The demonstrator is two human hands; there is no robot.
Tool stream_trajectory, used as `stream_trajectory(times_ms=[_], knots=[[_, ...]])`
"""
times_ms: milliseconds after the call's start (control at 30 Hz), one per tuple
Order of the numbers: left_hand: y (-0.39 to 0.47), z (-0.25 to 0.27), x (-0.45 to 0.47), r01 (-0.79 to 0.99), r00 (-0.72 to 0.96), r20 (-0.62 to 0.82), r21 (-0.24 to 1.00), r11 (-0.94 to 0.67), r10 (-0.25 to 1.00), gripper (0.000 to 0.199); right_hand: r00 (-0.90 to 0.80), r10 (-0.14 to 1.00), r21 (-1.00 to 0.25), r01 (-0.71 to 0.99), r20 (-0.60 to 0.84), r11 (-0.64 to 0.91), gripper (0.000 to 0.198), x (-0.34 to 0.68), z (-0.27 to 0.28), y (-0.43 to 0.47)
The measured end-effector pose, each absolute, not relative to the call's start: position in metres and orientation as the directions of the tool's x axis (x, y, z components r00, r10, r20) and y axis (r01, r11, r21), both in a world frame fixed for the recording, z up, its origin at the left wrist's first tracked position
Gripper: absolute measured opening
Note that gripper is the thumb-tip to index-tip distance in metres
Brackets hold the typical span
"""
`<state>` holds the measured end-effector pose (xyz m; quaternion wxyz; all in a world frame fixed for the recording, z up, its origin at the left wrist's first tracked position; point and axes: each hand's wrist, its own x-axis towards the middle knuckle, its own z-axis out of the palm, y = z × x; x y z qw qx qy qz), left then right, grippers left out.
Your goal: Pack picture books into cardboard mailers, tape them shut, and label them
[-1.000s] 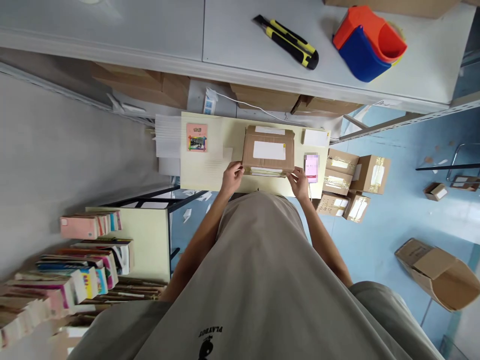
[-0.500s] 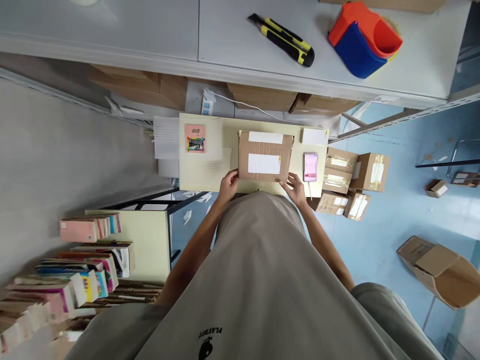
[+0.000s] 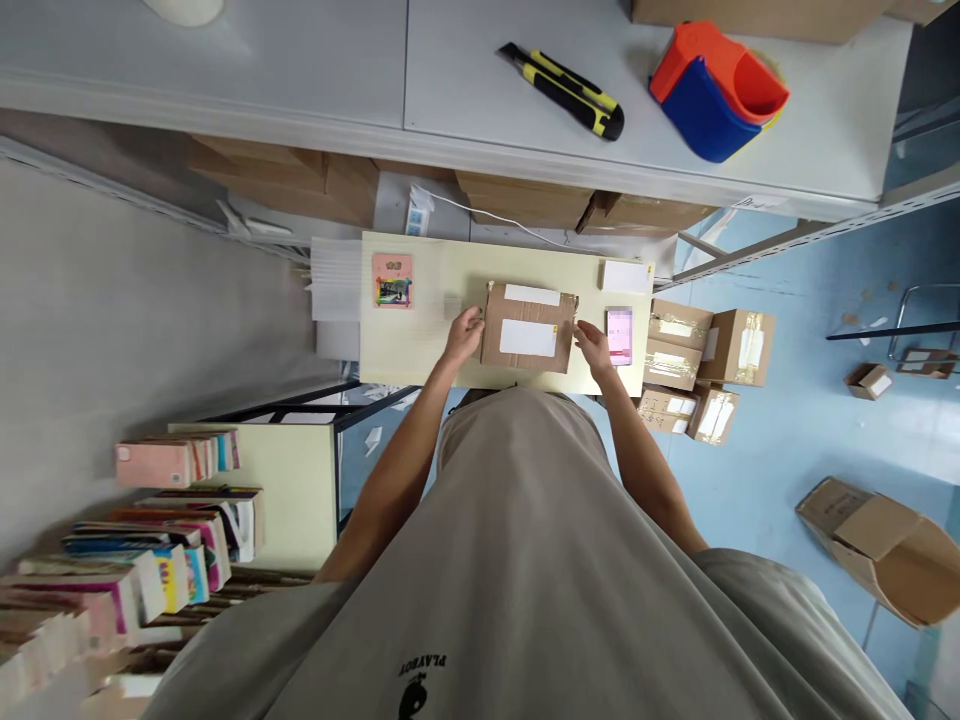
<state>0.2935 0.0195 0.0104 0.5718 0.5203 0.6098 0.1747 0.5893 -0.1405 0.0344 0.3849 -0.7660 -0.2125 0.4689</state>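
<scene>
A brown cardboard box (image 3: 528, 362) with two white labels on its top is in front of me at the pale yellow table (image 3: 427, 350). My left hand (image 3: 463, 336) is at the left side of this box, fingers curled in against its edge. On the opposite side, my right hand (image 3: 593, 348) has its fingertips at the right edge. Both hands grip the box lightly between them. A phone (image 3: 619, 336) with a lit pink screen lies to the right of my right hand. At the table's left end is a pink booklet (image 3: 392, 281) with a picture on its cover.
White labels (image 3: 627, 276) lie at the table's back right. A shelf above carries a yellow-black utility knife (image 3: 574, 92) and an orange-blue tape dispenser (image 3: 716, 95). Taped boxes (image 3: 679, 350) are stacked at right; an open carton (image 3: 881, 545) lies on the floor. Books (image 3: 157, 560) stand at left.
The box has gone down, away from my head, and looks smaller. My hands have shifted from its near corners up along its left and right sides.
</scene>
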Motion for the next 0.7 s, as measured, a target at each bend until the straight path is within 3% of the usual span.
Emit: stream_trajectory(times_ms=[100,200,367,467,600,700], knots=[[0.016,0.022,0.301,0.350,0.240,-0.440,0.871,0.346,0.865,0.038,0.484,0.704,-0.821,-0.053,-0.520,-0.569,0.079,0.584,0.046,-0.137],[0.005,0.039,0.294,0.295,0.232,-0.365,0.910,0.292,0.902,0.056,0.546,0.705,-0.854,-0.039,-0.453,-0.519,0.088,0.582,0.066,-0.144],[-0.014,0.065,0.287,0.270,0.168,-0.364,0.911,0.312,0.916,0.073,0.593,0.706,-0.875,0.003,-0.388,-0.484,0.099,0.580,0.095,-0.158],[-0.019,0.068,0.295,0.354,0.130,-0.380,0.881,0.315,0.916,0.066,0.607,0.704,-0.872,0.038,-0.368,-0.488,0.100,0.575,0.094,-0.156],[-0.015,0.054,0.304,0.508,0.055,-0.416,0.794,0.333,0.908,0.036,0.640,0.690,-0.842,0.121,-0.339,-0.526,0.086,0.576,0.075,-0.148],[-0.009,0.042,0.306,0.440,-0.014,-0.499,0.775,0.453,0.867,0.030,0.636,0.666,-0.804,0.118,-0.389,-0.582,0.086,0.584,0.058,-0.145]])
